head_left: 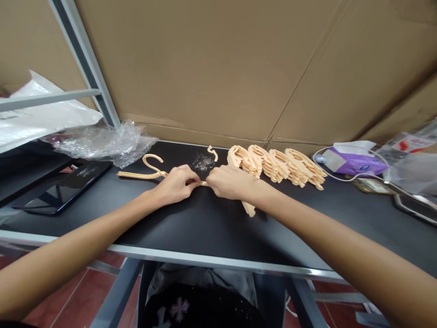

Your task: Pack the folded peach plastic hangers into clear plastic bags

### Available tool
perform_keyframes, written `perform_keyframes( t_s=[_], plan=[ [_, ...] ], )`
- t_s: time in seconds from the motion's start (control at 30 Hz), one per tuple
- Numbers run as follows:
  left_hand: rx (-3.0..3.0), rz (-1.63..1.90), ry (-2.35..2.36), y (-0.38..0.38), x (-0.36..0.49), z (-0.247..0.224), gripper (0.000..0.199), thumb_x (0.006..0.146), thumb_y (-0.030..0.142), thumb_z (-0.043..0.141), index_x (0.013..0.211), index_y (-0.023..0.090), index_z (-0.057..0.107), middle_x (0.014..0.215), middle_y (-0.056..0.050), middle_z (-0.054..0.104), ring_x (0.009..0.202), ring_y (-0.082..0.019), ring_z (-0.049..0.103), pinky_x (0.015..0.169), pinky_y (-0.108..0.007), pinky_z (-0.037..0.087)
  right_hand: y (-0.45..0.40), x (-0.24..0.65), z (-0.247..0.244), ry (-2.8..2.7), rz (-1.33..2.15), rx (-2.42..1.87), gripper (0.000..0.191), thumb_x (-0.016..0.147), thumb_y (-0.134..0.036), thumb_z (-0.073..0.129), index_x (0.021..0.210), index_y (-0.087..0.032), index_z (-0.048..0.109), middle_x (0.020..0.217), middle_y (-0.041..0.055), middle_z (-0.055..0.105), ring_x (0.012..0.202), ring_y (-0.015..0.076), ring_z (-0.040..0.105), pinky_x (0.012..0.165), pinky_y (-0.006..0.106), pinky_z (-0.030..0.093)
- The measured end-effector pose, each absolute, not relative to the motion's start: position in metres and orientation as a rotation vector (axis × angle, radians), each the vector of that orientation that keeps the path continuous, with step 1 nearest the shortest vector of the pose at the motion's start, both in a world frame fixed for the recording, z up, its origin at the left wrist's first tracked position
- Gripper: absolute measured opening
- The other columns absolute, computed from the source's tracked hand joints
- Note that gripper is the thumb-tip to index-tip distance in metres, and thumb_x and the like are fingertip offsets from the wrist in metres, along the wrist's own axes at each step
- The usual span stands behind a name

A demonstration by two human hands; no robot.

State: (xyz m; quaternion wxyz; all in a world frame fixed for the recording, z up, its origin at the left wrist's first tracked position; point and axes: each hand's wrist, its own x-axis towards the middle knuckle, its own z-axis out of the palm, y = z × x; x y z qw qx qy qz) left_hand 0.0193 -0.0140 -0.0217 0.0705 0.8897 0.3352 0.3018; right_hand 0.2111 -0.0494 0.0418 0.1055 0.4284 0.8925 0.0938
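A beige plastic clothes hanger (139, 175) lies across the black table, its curved hook pointing up to the left. My left hand (177, 184) is closed on its middle, thumb and fingers pinched together. Close beside it, my right hand (227, 182) is closed around the other part of the hanger, and a short beige end shows below that wrist. Between the two hands a small stretch of the hanger is visible; what my fingers cover is hidden. Behind my hands lie a small curved beige piece (214, 154) and a scatter of pale scraps (202, 162).
Several folded beige hangers (280, 164) lean in a row behind my right arm. A purple tissue pack (358, 163) and white cable lie farther right. At left are a dark phone or tablet (63, 189) and crumpled clear plastic (116, 143). Cardboard (218, 73) stands behind.
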Motion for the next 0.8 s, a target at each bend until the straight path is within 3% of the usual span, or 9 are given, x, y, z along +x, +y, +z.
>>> perform_keyframes(
  t_s=[0.13, 0.23, 0.4, 0.6, 0.8],
  plan=[
    [2.689, 0.918, 0.966, -0.014, 0.02, -0.022, 0.017, 0.083, 0.012, 0.061, 0.08, 0.019, 0.076, 0.078, -0.004, 0.071, 0.078, -0.019, 0.067, 0.074, -0.029, 0.053, -0.041, 0.212, 0.054, 2.652, 0.223, 1.379, 0.039, 0.1, -0.033, 0.042, 0.097, -0.016, 0.077, 0.102, 0.0159, 0.077, 0.091, 0.0289, 0.072, 0.073, 0.034, 0.046],
    [2.699, 0.919, 0.921, -0.016, 0.021, -0.021, 0.017, 0.083, 0.009, 0.062, 0.081, 0.019, 0.076, 0.079, -0.004, 0.071, 0.079, -0.019, 0.066, 0.075, -0.029, 0.053, -0.022, 0.211, 0.066, 2.614, 0.281, 1.664, 0.05, 0.103, -0.043, 0.033, 0.104, -0.018, 0.077, 0.109, 0.0163, 0.076, 0.098, 0.0304, 0.071, 0.077, 0.035, 0.046],
    [2.711, 0.903, 0.84, -0.018, 0.022, -0.02, 0.015, 0.086, 0.008, 0.062, 0.082, 0.017, 0.073, 0.078, -0.004, 0.07, 0.081, -0.02, 0.064, 0.075, -0.029, 0.052, 0.024, 0.204, 0.06, 2.39, 0.372, 1.926, 0.043, 0.101, -0.034, 0.04, 0.121, -0.013, 0.072, 0.121, 0.0222, 0.071, 0.113, 0.0326, 0.065, 0.087, 0.038, 0.046],
    [2.729, 0.869, 0.812, -0.021, 0.023, -0.019, 0.012, 0.09, 0.012, 0.058, 0.086, 0.017, 0.068, 0.082, -0.005, 0.067, 0.084, -0.021, 0.062, 0.077, -0.031, 0.051, 0.058, 0.197, 0.023, 2.278, 0.348, 1.921, 0.036, 0.095, -0.023, 0.052, 0.119, -0.006, 0.072, 0.122, 0.0265, 0.07, 0.123, 0.0361, 0.058, 0.096, 0.041, 0.044],
    [2.741, 0.832, 0.789, -0.023, 0.023, -0.019, 0.013, 0.092, 0.014, 0.054, 0.091, 0.018, 0.066, 0.086, -0.006, 0.064, 0.088, -0.022, 0.061, 0.079, -0.033, 0.05, 0.06, 0.196, 0.017, 2.247, 0.308, 1.951, 0.039, 0.091, -0.024, 0.058, 0.126, -0.009, 0.069, 0.125, 0.0249, 0.069, 0.126, 0.0324, 0.056, 0.099, 0.039, 0.042]
  ],
)
